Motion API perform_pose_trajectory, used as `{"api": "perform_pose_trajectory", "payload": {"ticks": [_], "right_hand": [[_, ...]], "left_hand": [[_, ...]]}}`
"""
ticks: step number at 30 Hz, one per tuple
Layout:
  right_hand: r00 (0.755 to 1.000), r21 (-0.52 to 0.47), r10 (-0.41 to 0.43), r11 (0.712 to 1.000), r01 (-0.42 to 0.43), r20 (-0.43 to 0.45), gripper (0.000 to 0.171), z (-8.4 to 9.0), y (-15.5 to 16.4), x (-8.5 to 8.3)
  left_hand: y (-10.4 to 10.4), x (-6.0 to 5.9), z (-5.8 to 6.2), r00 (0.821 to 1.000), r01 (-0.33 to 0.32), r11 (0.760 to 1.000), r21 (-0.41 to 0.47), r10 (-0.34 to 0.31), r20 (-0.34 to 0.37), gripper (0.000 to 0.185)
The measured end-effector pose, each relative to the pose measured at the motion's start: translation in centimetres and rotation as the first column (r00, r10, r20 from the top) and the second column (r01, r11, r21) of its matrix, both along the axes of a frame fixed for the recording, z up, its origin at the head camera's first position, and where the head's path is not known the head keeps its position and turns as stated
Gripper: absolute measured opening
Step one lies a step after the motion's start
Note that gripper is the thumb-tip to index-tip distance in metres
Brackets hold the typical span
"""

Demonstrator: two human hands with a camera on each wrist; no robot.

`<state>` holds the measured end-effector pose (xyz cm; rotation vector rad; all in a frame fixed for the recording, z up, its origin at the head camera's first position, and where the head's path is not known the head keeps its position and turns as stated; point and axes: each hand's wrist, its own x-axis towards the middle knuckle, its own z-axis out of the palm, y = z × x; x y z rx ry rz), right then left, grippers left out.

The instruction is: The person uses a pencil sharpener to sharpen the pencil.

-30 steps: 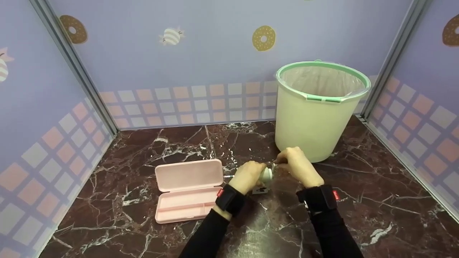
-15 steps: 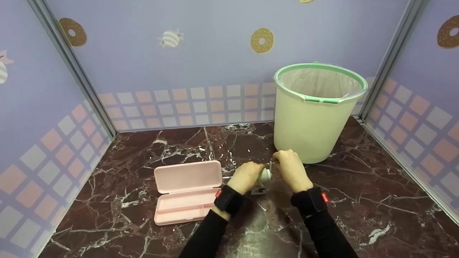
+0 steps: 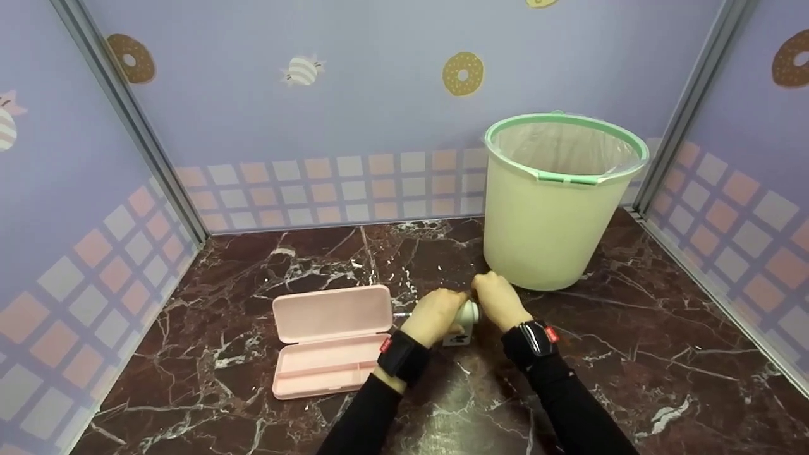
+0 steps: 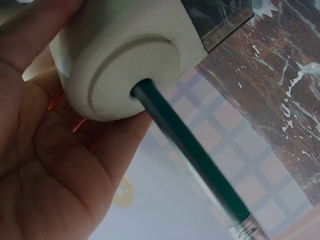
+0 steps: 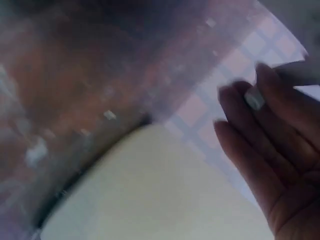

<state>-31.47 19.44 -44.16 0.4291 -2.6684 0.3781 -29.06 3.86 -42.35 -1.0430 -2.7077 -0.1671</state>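
My left hand [image 3: 435,316] holds a white pencil sharpener [image 3: 466,317] low over the marble surface, gripping it round the body. In the left wrist view, a dark green pencil [image 4: 195,155] with a metal ferrule sticks out of the hole in the sharpener's round face. A dark see-through drawer [image 4: 220,20] shows on its side. At the sharpener's other end, my right hand [image 3: 499,302] has curled fingers at the crank. In the right wrist view, a small pale crank knob [image 5: 255,98] lies between the fingers, partly hidden.
A pink pencil case [image 3: 332,309] lies to the left with its lid folded back. Behind my right hand stands a pale green bin [image 3: 550,227] with a plastic liner. Patterned panels [image 3: 379,126] enclose the dark marble tabletop [image 3: 240,404].
My right hand has moved left and closer to the sharpener, its wrist turning as the crank goes round. The left hand and the sharpener stay nearly in place.
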Motion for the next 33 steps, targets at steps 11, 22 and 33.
{"api": "perform_pose_trajectory", "payload": {"ticks": [11, 22, 33], "right_hand": [[0.965, -0.062, 0.088, 0.995, -0.075, 0.246, 0.012, -0.7, 1.3, 0.2], [0.904, -0.157, 0.155, 0.983, -0.099, 0.397, 0.023, -0.4, 1.1, 2.7], [0.85, -0.123, 0.183, 0.982, -0.14, 0.494, 0.02, 1.9, 1.8, 4.1]], "left_hand": [[0.5, 0.5, -0.3, 0.998, -0.057, 0.997, -0.049, 0.057, -0.009, 0.042], [-0.4, 0.5, -0.4, 0.998, -0.065, 0.997, -0.04, 0.065, 0.019, 0.041], [0.0, 0.7, -0.1, 0.997, -0.075, 0.997, -0.017, 0.074, -0.03, 0.041]]}}
